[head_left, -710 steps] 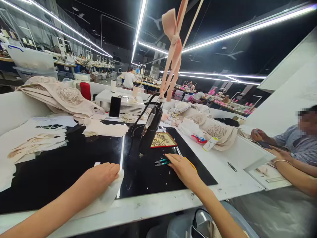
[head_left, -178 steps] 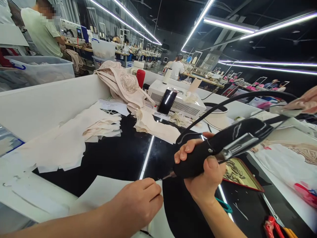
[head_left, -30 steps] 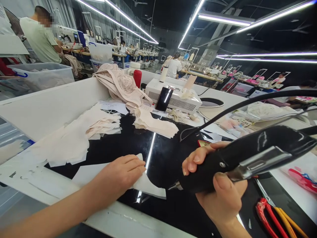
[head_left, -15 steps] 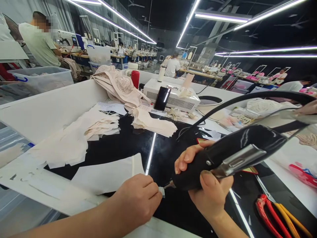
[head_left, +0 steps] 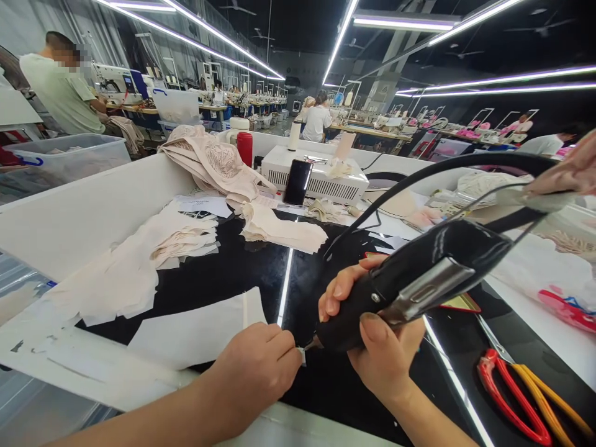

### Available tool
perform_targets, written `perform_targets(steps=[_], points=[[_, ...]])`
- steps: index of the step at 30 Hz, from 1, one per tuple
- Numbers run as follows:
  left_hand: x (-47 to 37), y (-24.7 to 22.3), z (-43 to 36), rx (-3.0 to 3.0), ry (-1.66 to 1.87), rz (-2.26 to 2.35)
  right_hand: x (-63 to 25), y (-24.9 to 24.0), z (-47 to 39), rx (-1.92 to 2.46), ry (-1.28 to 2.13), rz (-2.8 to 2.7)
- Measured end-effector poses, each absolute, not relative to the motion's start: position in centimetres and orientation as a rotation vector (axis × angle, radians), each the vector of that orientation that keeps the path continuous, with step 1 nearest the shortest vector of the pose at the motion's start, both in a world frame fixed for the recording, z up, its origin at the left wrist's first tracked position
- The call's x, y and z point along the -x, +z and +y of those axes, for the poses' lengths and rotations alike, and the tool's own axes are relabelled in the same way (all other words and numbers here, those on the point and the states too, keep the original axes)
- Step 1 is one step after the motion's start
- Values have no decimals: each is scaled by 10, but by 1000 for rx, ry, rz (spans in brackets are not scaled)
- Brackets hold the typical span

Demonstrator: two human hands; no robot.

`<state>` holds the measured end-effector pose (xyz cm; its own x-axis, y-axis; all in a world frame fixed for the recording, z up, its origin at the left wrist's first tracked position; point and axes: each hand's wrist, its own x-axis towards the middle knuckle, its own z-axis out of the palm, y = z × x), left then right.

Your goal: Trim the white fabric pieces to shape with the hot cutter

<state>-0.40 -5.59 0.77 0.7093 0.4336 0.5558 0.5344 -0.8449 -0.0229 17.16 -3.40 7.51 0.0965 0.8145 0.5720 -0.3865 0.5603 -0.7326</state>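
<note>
Right hand [head_left: 386, 357] wrapped round black tool [head_left: 419, 273]; my left hand [head_left: 258, 366] pinches a pale scrap [head_left: 303, 356] by its tip. I hold both near the black board's [head_left: 233, 270] front edge.

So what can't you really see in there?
All in the head view:
How big the pale scrap is: the left hand covers it.
What's in the red-rimmed tray: the black corded tool and right hand block most of it.
Where the pink tie goes: cut off by the right edge.
Marks on the white paper: too small to read.
</note>
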Motion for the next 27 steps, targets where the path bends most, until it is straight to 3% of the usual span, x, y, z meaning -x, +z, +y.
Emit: perform_targets(steps=[6, 27], points=[[10, 10, -50, 2744, -980, -737, -169, 76, -32, 417, 943, -1148], [9, 5, -56, 2726, -850, -825, -169, 77, -33, 474, 900, -1165]])
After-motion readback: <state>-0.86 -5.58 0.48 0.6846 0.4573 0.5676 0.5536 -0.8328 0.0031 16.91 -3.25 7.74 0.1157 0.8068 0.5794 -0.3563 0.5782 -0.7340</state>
